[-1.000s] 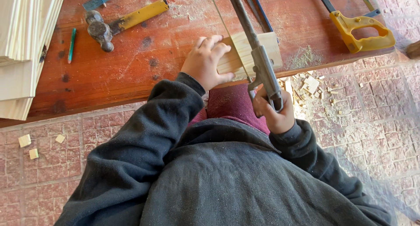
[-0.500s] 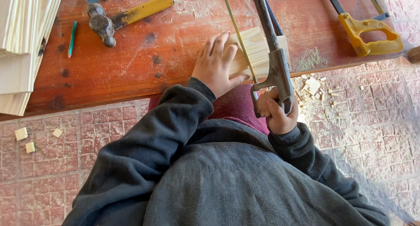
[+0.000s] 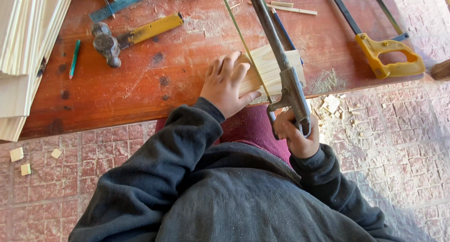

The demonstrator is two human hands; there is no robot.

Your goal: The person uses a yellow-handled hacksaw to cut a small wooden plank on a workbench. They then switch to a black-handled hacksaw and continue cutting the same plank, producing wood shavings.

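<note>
We see a stack of pale, flat wooden slats lying at the near edge of the red-brown table, partly overhanging it. A grey metal-framed hacksaw stands over the stack, its thin blade resting across the wood, its handle just off the table edge.

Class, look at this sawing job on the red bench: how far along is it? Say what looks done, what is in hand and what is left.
Done: small offcuts lie on the paving below the bench edge, with sawdust on top. In hand: the left hand presses the stacked wood strips flat while the right hand grips the grey hacksaw, its blade across them. Left: the strips are not yet cut through.
</note>
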